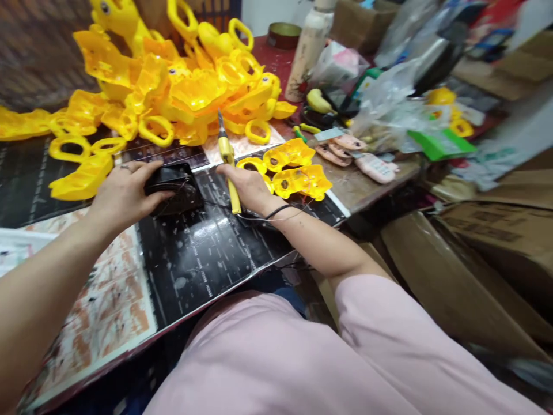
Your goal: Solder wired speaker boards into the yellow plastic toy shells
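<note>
While left hand (123,193) grips black box (175,187), right hand (246,184), yellow-handled tool (228,161).

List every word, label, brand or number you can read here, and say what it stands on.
None can be read.
Black printed sheet under the hands: rows of pale lettering, too blurred.
Red-patterned sheet: print too small.
Cardboard box: dark markings, smeared.
Green packet: nothing legible.

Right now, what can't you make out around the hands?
Head view only:
- Black part: its left side is covered by the left hand; what it is stays unclear.
- Yellow-handled tool: the right hand covers its grip.
- Yellow plastic pile: cut off by the top edge.
- Right-side clutter: blurred.
</note>
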{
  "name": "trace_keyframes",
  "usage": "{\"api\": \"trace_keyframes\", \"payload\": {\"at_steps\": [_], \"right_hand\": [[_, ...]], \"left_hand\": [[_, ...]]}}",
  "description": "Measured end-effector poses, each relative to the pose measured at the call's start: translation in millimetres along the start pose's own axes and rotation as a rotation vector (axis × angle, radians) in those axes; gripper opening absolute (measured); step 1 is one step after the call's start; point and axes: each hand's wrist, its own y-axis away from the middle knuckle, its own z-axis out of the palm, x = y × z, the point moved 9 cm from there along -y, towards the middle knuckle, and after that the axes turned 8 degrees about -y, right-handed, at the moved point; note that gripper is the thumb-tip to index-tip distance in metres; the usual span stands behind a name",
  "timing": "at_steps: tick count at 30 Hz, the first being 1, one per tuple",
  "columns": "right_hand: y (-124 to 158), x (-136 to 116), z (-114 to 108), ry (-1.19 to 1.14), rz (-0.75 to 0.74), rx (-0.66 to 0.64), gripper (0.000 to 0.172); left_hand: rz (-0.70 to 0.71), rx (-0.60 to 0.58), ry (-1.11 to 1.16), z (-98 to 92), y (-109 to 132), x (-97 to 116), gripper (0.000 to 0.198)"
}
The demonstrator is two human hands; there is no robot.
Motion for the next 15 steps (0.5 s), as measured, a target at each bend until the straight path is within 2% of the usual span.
{"api": "trace_keyframes", "payload": {"at_steps": [3,7,10,12,15], "right_hand": [[31,6,-37,-0.021,-0.064,0.168,0.04],[96,25,-101,-0.057,-0.205,0.484,0.032],[143,48,-146,0.042,-0.206,0.665,0.028],[166,65,-170,0.124,-0.167,0.751,0.025],[185,97,-196,0.26,-0.06,0.808,0.026]], "left_hand": [[-0.066,0.044,-0.042,-7.6,-5,15,0.064],[-0.092,0.026,-0.1,-15.0,-13,35,0.066],[-0.065,0.004,-0.105,-14.6,-17,38,0.073],[-0.003,0.061,-0.05,-15.6,-18,39,0.077],[0.104,0.243,0.1,-19.5,-11,33,0.072]]}}
